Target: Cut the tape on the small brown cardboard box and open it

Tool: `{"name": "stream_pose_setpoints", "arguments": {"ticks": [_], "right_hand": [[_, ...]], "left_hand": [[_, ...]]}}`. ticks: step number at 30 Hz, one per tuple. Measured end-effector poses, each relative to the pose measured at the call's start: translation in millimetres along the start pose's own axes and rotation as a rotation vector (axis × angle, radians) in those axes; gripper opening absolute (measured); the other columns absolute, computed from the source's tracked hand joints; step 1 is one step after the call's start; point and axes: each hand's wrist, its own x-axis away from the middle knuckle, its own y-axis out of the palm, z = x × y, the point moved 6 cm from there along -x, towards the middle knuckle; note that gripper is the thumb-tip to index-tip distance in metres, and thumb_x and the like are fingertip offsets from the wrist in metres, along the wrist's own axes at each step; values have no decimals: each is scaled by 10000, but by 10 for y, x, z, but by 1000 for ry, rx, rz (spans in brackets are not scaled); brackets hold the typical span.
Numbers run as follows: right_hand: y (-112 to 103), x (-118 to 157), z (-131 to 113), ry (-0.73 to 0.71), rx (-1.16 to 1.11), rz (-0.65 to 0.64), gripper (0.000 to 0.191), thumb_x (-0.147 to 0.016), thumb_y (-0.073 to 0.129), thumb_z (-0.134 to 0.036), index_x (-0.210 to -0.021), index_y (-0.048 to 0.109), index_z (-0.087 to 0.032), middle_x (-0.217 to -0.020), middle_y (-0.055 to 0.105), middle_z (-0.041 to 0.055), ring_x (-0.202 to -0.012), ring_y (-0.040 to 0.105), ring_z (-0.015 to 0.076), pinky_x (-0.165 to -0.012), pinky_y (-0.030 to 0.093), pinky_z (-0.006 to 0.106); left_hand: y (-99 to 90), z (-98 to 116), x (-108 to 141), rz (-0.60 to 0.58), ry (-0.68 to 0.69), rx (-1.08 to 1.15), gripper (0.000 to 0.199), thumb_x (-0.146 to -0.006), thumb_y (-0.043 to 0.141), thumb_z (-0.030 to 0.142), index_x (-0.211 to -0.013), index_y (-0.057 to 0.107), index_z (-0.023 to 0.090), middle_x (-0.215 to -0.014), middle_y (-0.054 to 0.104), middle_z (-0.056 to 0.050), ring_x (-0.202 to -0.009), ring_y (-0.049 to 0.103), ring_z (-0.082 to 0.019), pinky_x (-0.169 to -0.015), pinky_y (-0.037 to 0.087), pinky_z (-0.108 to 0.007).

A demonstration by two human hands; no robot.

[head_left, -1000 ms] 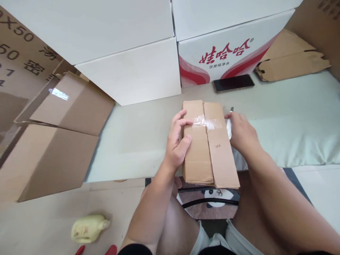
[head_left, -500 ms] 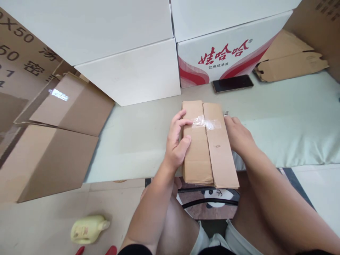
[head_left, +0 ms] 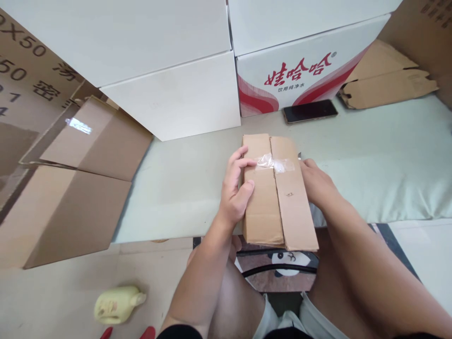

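Observation:
A small brown cardboard box point(head_left: 261, 207) stands at the front edge of the covered surface, a seam running down its top face. Clear tape point(head_left: 283, 165) crosses that seam near the far end. My left hand point(head_left: 234, 190) grips the box's left side, thumb and fingertips resting on the top face. At the right side, my right hand point(head_left: 318, 182) is closed, its fingers partly hidden behind the box edge. A tiny grey metallic tip point(head_left: 299, 155) shows just beyond those fingers; the rest of that object is hidden.
White cartons point(head_left: 176, 101) are stacked behind, one with red lettering. A black phone point(head_left: 310, 112) lies before them. Flattened cardboard point(head_left: 388, 87) is at the back right, and open brown boxes point(head_left: 81, 207) stand left. A yellow bottle point(head_left: 118, 304) lies on the floor.
My right hand has shifted slightly toward me along the box's right side, and less of the metallic tip shows. The left hand and box stay nearly still.

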Motion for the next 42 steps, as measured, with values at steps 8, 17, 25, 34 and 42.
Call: {"name": "stream_pose_setpoints", "arguments": {"ticks": [8,17,25,34,42], "right_hand": [[-404,24,7,240,-138,281,336,-882,529,-402,-1164,557,-222,-1125,668,143,-910,636,304,-745,470,414],[-761,384,-478,-313,-723,567,191,-952,575,-426,-1079,565,-284,-1112,762,58,-1032,732,242,-912,551,419],[-685,328,-765,-363,-536,163,216,-870,622,-309,-1061,522,-288,-1351,695,77,-1262,667,300,-1009,544,479],[-692,321,-771,-348,-552,143,240,-854,585,-301,-1078,503,-275,-1361,692,106,-1198,696,290,-969,555,469],[-764,481,-835,-358,-415,376,92,-899,600,-314,-983,564,-312,-1059,764,41,-1024,722,283,-974,501,511]], "left_hand": [[9,-6,1,-13,17,-45,403,-977,503,591,-1222,571,278,-1570,436,-126,-1517,396,-342,-1203,381,-589],[-1,75,2,-71,79,-212,443,-1000,413,518,-1356,563,303,-1588,412,-99,-1511,386,-335,-1216,387,-554],[-177,-164,16,-39,59,-232,502,-952,428,590,-1303,617,284,-1513,467,-107,-1470,414,-349,-1209,395,-563],[-238,-154,19,-14,41,-203,484,-916,479,575,-1254,677,291,-1497,448,-94,-1442,449,-341,-1229,381,-571],[-165,-200,28,16,-2,-181,504,-938,457,654,-1235,636,288,-1445,414,-106,-1465,398,-351,-1222,371,-591]]}}
